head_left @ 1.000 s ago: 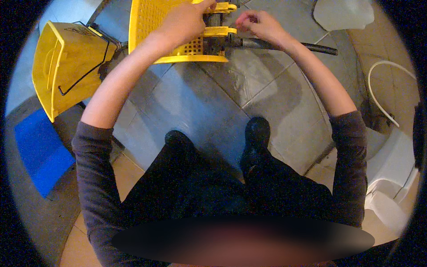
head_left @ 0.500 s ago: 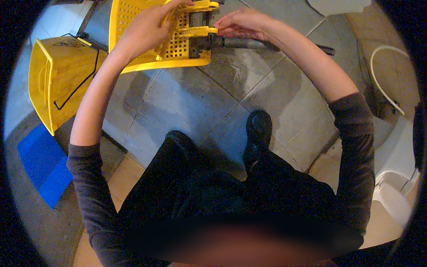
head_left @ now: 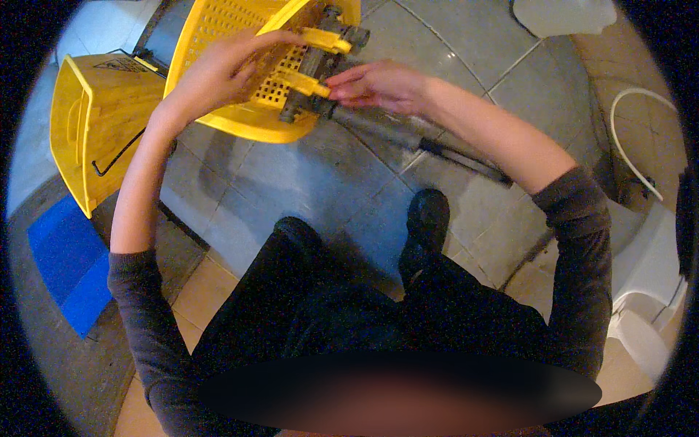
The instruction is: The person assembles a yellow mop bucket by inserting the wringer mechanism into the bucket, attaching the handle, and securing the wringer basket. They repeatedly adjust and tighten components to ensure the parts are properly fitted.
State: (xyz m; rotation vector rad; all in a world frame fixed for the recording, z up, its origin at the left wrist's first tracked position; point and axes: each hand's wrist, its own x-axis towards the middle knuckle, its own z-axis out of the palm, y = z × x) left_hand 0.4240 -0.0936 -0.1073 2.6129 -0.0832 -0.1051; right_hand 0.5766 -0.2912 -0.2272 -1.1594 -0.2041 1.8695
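Observation:
A yellow mop wringer (head_left: 255,131) with perforated walls is tilted at the top of the view, over the tiled floor. My left hand (head_left: 218,76) reaches across it, fingers closed around the yellow parts near its dark mechanism. Pinched fingertips of my right hand (head_left: 386,86) press on the end of the lower yellow bracket (head_left: 304,83). From that mechanism a dark lever handle (head_left: 466,162) runs to the lower right, beneath my right forearm. Left of the wringer lies a yellow mop bucket (head_left: 116,124) with a thin black wire handle.
A blue flat piece (head_left: 73,262) lies on a dark mat (head_left: 44,349) at the left. At the right are a white hose (head_left: 619,124) and a white fixture (head_left: 644,255). A pale rounded object (head_left: 564,16) is at the top right. My shoes stand on wet grey tiles (head_left: 349,167).
The wringer has tilted and come slightly nearer to me. Its lever handle has swung lower. Both hands have moved with it, and my right hand has shifted left and down.

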